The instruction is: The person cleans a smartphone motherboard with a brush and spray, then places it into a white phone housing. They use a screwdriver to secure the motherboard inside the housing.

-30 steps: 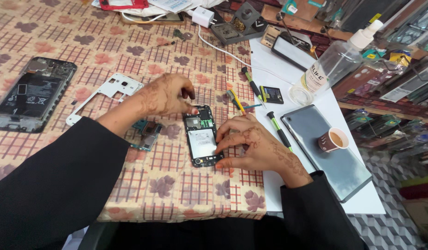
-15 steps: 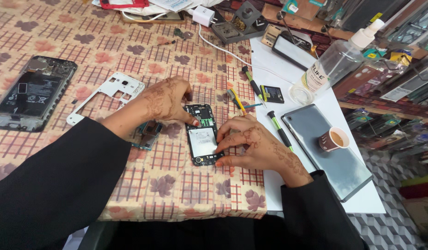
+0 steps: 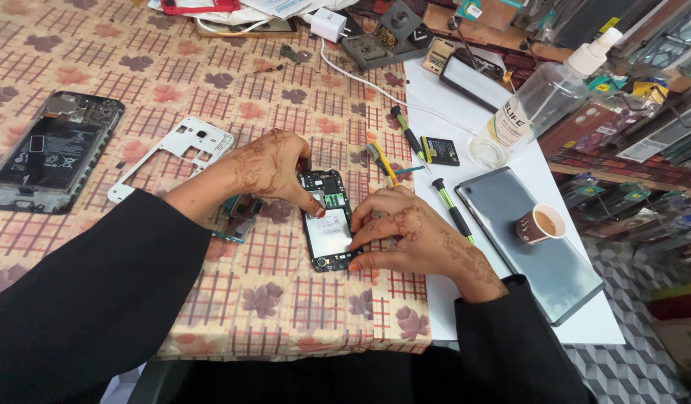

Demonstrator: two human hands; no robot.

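Note:
An opened phone [image 3: 329, 219] with its back off lies on the patterned tablecloth [image 3: 166, 82] in front of me. My left hand [image 3: 267, 168] rests over its top left corner, thumb pressing on the board near the green part. My right hand [image 3: 409, 232] holds the phone's right edge, fingers on the pale battery area and lower corner. A white phone frame [image 3: 177, 146] lies left of my left hand. Small loose parts [image 3: 237, 217] sit under my left wrist.
A second opened dark phone [image 3: 50, 150] lies at far left. Screwdrivers [image 3: 450, 208] and a small black part [image 3: 440, 150] rest on a white sheet [image 3: 525, 161] to the right, with a grey tablet [image 3: 536, 247], a paper cup of tea [image 3: 541, 223] and a spray bottle [image 3: 540, 93].
My left hand has shifted slightly right, its thumb now down on the phone's board. My right hand stays on the phone's right edge.

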